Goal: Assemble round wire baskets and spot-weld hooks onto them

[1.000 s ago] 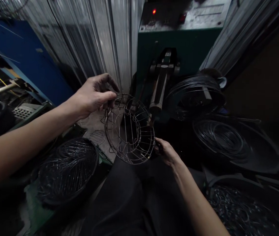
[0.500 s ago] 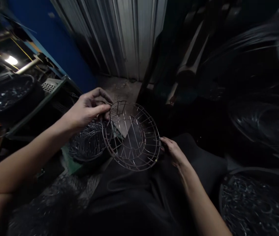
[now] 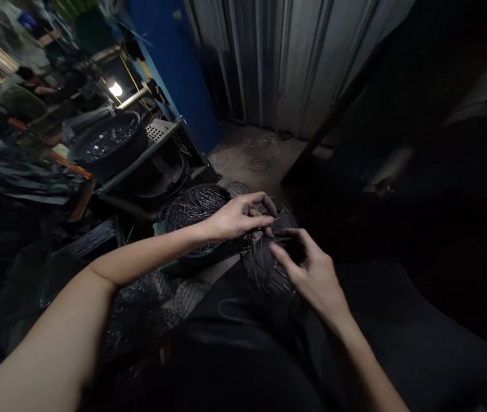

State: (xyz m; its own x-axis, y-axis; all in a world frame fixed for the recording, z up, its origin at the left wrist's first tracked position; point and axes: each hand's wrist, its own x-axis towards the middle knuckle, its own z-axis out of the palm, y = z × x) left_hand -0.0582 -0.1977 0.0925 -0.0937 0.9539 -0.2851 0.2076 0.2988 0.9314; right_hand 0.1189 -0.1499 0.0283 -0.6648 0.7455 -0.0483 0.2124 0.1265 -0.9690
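A round wire basket (image 3: pixel 262 260) hangs low over my dark-clothed lap, its thin bars hard to make out against the cloth. My left hand (image 3: pixel 247 217) is closed, thumb against fingers, at the upper part of the basket. Close beside it, my right hand (image 3: pixel 312 272) curves over the basket's right side with a gap between thumb and fingers. Whether the right fingertips touch the wire is too dark to tell. Behind my left wrist stands a green bin (image 3: pixel 159 229) heaped with thin wire pieces (image 3: pixel 196 203).
On the left, a dark tub of small shiny parts (image 3: pixel 112 140) rests on a green-framed rack (image 3: pixel 140 166). Wire grids (image 3: pixel 189 294) lie on the floor by my legs. A blue panel (image 3: pixel 178 74) and a corrugated metal wall (image 3: pixel 299 68) stand ahead. Another person (image 3: pixel 37 86) is far left.
The wire basket has gone from tilted face-up to steeper and lower. My right hand has let go of its right rim and come close to my left hand. My view has swung left.
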